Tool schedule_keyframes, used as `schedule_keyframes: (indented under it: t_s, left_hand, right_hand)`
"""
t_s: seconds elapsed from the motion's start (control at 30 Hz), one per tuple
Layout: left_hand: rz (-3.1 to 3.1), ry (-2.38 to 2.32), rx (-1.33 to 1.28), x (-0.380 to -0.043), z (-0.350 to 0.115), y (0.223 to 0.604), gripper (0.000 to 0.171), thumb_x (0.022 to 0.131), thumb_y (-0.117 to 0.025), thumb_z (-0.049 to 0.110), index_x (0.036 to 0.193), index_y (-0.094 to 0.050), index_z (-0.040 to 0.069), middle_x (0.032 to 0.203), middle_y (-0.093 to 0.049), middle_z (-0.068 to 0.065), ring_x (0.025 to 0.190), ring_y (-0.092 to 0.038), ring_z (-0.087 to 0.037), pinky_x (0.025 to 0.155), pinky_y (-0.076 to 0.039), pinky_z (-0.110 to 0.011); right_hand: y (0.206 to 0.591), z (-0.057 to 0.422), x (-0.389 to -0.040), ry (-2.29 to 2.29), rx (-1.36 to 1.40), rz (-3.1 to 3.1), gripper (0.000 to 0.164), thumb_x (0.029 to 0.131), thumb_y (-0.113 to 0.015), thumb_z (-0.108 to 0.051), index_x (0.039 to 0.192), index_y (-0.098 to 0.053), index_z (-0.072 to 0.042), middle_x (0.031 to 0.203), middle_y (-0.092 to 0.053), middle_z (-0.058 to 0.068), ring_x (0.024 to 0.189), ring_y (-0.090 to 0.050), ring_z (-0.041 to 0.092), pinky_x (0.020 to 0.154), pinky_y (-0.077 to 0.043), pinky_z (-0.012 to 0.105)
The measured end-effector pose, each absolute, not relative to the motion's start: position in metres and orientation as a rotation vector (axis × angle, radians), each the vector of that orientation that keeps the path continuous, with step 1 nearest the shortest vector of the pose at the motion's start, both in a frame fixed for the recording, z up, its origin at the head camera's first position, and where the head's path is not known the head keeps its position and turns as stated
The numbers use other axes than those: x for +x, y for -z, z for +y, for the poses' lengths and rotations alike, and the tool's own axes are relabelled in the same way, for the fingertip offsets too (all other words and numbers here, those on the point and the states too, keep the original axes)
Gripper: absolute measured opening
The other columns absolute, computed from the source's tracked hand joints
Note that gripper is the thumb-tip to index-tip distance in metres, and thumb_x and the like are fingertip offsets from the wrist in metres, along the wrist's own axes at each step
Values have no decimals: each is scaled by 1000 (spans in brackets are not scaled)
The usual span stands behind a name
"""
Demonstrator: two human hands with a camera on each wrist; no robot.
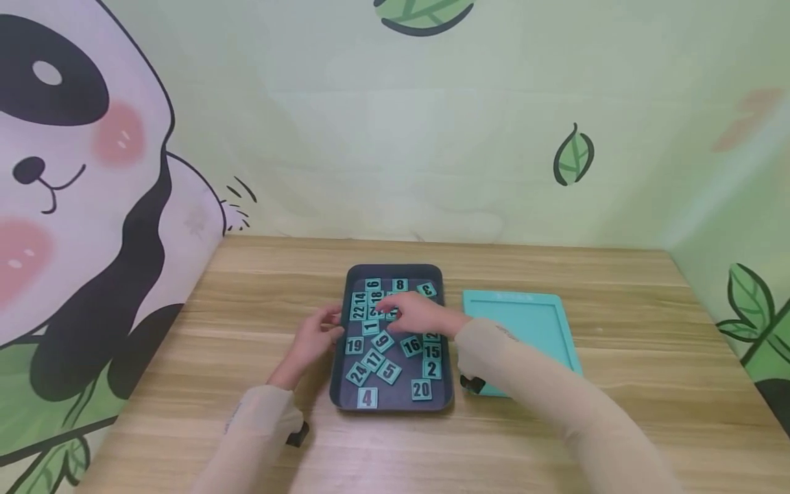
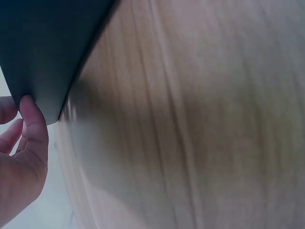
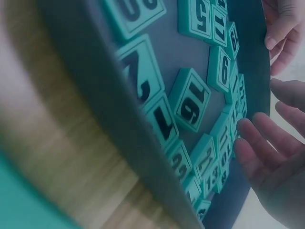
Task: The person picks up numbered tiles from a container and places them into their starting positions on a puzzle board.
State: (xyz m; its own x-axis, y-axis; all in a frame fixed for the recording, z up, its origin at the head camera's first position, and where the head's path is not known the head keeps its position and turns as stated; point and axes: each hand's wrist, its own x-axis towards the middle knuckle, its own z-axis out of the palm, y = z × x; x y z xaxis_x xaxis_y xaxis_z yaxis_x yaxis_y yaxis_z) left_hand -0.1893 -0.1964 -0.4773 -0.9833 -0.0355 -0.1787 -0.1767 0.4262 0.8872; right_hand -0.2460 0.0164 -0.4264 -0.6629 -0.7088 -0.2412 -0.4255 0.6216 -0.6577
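Note:
A dark rectangular tray (image 1: 401,405) holds several turquoise number tiles, some flat and apart, others packed together at its far end. My left hand (image 1: 313,339) is at the tray's left rim; in the left wrist view its thumb (image 2: 34,124) lies against the outer wall, with no tile in it. Over the far half of the tray hovers my right hand (image 1: 422,315), its fingers loosely spread above the packed tiles. Nothing shows between those fingers (image 3: 267,138) in the right wrist view. Nearby lies tile 16 (image 1: 411,346); some tiles are hidden under the hand.
To the right of the tray lies a turquoise framed board (image 1: 524,319), partly covered by my right forearm. Both stand on a wood-grain table (image 1: 265,274). Behind it rises a wall covering (image 1: 401,158) printed with a panda and leaves.

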Motion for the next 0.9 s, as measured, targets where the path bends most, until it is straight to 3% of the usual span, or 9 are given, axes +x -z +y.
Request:
schedule_keyframes:
  t_s: [0.27, 0.5, 0.9]
  left_hand:
    - [2524, -1648, -201, -191, -194, 479, 42, 85, -49, 2, 126, -44, 5, 110, -52, -18, 98, -56, -29, 66, -52, -29]
    - [2520, -1617, -227, -190, -194, 477, 40, 86, -48, 3, 126, -44, 7, 111, -52, -16, 101, -55, -29, 69, -52, -30]
    - [2505, -1609, -241, -189, -194, 476, 40, 87, -46, 4, 127, -43, 8, 112, -51, -15, 103, -54, -29, 71, -52, -31]
  right_hand:
    - [437, 1, -254, 781, -811, 2371, 42, 78, -63, -12, 119, -53, -11, 111, -58, 8, 101, -54, 19, 84, -46, 30]
    - [445, -10, -254, 803, -804, 2338, 43, 78, -63, -15, 119, -53, -11, 112, -58, 8, 103, -53, 19, 88, -44, 31]
    - [455, -20, -244, 701, -785, 2444, 42, 77, -65, -21, 117, -55, -16, 91, -59, -2, 77, -53, 10, 68, -44, 22]
